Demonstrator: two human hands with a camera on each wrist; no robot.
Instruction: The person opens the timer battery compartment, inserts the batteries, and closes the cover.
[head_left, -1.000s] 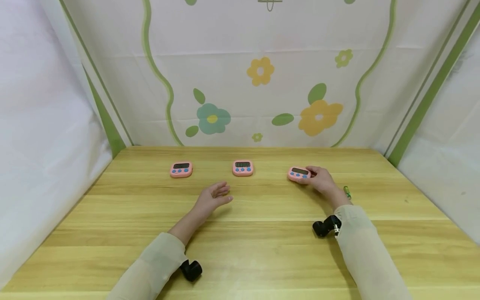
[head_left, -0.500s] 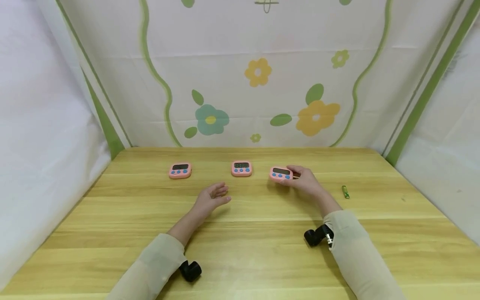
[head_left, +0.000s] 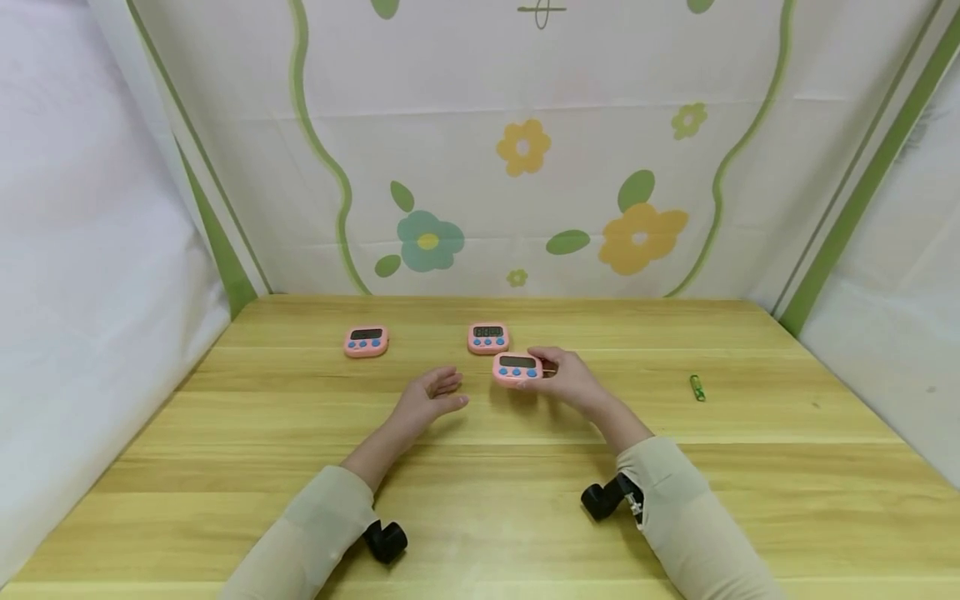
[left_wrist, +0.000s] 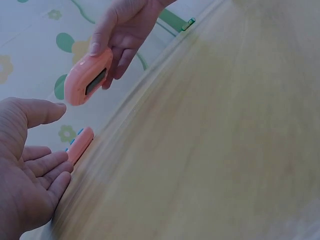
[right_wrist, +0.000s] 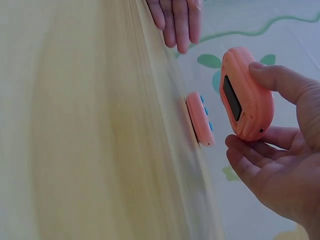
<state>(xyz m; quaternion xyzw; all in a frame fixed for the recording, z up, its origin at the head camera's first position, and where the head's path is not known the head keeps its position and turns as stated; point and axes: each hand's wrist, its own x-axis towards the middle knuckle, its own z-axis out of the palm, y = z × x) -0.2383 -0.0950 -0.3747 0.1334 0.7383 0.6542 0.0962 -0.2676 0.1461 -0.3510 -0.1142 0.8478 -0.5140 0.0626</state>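
Pinched between the thumb and fingers of my right hand [head_left: 566,379] is a pink digital timer [head_left: 517,369] with a dark screen and blue buttons. In the right wrist view the held timer [right_wrist: 246,95] is off the table, its back with a black strip facing the camera. My left hand [head_left: 423,400] hovers over the table to its left, fingers relaxed and holding nothing. A second pink timer [head_left: 488,338] lies just behind the held one, with digits on its screen. Farther left lies a third pink timer [head_left: 367,342].
A small green object [head_left: 697,388] lies on the wooden table [head_left: 480,517] at the right. White cloth [head_left: 450,83] with printed flowers rises behind the table's back edge, and white side panels stand at left and right. Both wrists carry black camera mounts [head_left: 386,542].
My right hand has carried its timer leftward and slightly nearer, from the right side to in front of the middle timer. My left hand has stayed in place.
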